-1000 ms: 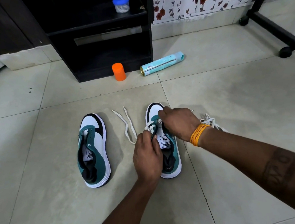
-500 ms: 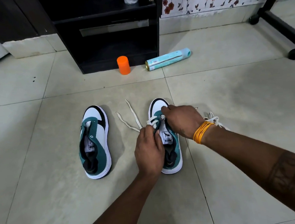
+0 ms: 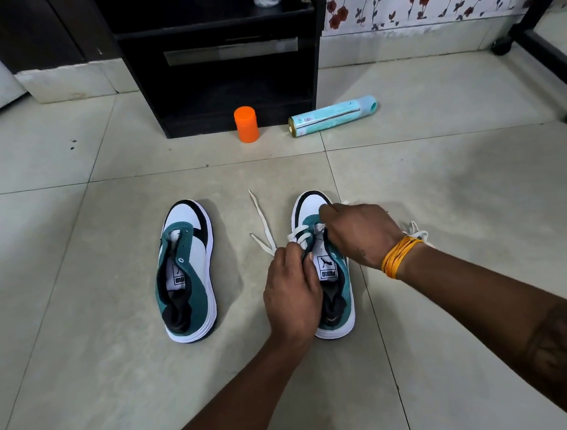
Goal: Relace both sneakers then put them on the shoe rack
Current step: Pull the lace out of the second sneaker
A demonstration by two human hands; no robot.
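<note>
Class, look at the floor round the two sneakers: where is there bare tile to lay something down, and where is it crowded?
Bare tile lies left of the unlaced sneaker, in front of both shoes, and right of the right hand toward the black stand. It is crowded between the shoes, where the lace trails, at the laced sneaker under the left hand, and by the rack, orange cap and spray can.

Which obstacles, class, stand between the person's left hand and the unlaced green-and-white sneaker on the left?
Probably none. The unlaced green-and-white sneaker lies on bare tiled floor, with only open floor between it and the left hand. That hand, though, is busy pinching the white lace on the right sneaker, so it must let go first.
</note>
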